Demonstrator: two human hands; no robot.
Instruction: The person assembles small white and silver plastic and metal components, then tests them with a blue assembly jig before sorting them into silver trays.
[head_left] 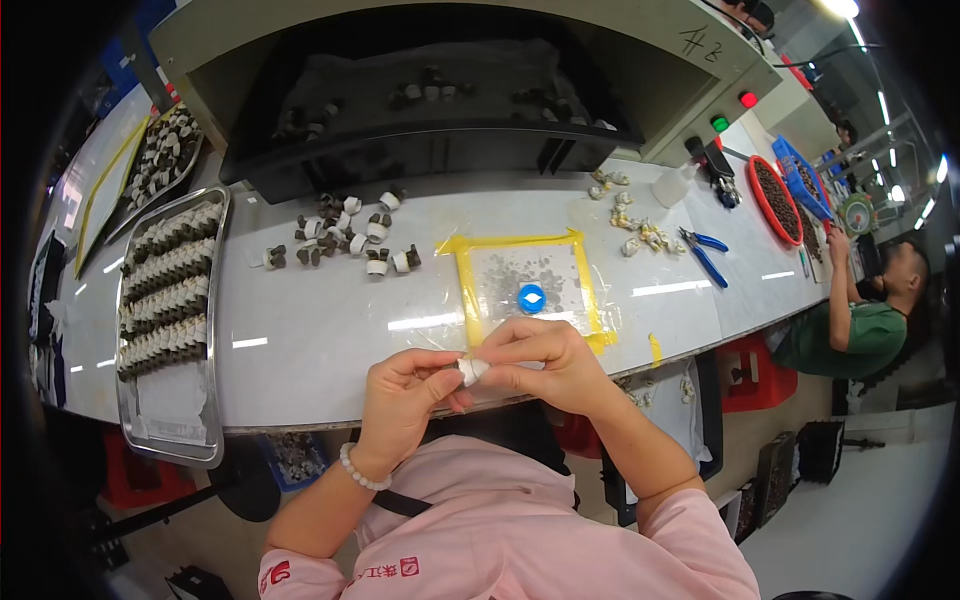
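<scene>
White small part [473, 372] pinched between fingertips of your left hand [402, 402] and right hand [552, 365], probably for steadiness.

A small, rounded white piece [473, 373] is held pinched, partly covered. It sits just off the near left corner of the yellow-taped square [589, 290].

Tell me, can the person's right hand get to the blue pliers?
Probably yes: the pliers lie to that side, and only flat yellow tape seems to lie between. But the right hand is busy pinching a small white piece, so it would likely need to let go.
</scene>
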